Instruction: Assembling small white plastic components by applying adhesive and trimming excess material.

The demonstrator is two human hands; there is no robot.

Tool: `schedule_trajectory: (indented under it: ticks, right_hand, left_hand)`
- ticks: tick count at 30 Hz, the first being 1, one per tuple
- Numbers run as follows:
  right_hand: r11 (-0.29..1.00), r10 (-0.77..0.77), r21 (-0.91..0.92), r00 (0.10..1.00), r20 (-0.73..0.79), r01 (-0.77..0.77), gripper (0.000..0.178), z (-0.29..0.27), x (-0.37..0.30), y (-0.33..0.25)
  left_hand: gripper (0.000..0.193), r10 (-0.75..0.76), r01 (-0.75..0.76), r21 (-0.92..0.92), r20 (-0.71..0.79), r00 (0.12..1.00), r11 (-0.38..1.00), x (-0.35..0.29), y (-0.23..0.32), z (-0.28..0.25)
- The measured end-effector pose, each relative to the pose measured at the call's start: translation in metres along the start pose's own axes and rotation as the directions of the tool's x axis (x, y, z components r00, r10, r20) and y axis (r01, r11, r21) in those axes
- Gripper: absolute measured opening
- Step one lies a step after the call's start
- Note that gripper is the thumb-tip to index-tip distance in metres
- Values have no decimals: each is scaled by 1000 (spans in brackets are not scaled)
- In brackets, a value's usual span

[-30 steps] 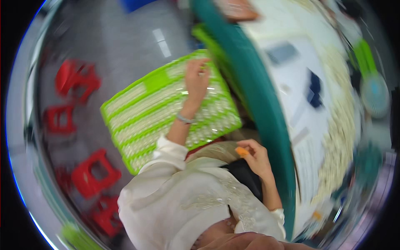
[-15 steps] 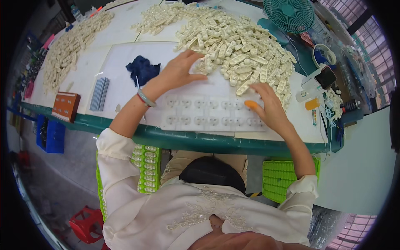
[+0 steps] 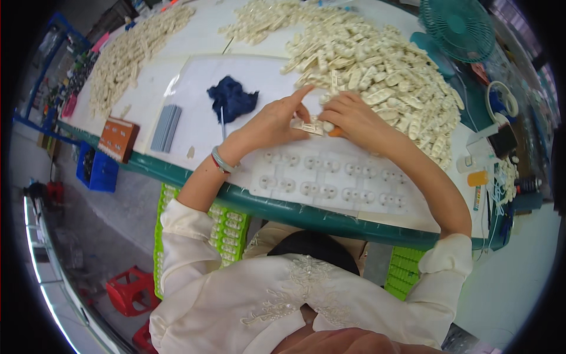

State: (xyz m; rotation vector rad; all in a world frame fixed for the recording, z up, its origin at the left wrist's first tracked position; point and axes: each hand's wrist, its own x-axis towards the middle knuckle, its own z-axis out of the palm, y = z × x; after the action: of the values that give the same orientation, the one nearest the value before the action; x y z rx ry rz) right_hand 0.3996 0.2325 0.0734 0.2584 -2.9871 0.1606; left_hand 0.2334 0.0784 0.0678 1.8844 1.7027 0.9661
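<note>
Both of my hands meet over the table at the near edge of a large heap of cream plastic pieces (image 3: 401, 97). My left hand (image 3: 274, 124) is curled, with a small elongated cream piece (image 3: 310, 127) between its thumb and fingers. My right hand (image 3: 362, 125), an orange cover on its thumb, has its fingertips closed at the right end of that piece; whether they hold a second piece I cannot tell. Just below my hands lies a flat translucent sheet (image 3: 333, 180) with rows of paired round sockets.
A dark blue cloth (image 3: 233, 99), grey strips (image 3: 166, 128) and a brown block (image 3: 119, 139) lie to the left. Another cream heap (image 3: 132, 59) is far left. A green fan (image 3: 458, 26) and an orange-labelled bottle (image 3: 477, 179) stand right. Green trays (image 3: 230, 233) sit below the table edge.
My hands, formerly apart and open over the sheet and heap, have come together around a cream piece. The whole view has shifted and tilted.
</note>
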Motion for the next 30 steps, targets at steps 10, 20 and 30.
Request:
schedule_trajectory:
  ticks: [10,20,30]
  right_hand:
    - [778,496,553,832,-249,-299,41,-35,-7,-31]
    - [242,875,970,436,-212,-13,35,-12,5,-13]
    - [-236,886,929,456,86,285,46,-15,-12,-50]
  left_hand:
    - [40,126,-113,86,-173,977,990,-3,-20,-19]
    - [21,220,-176,302,-119,968,937,-12,-20,-8]
    - [23,71,-22,176,-280,957,984,-116,48,-1]
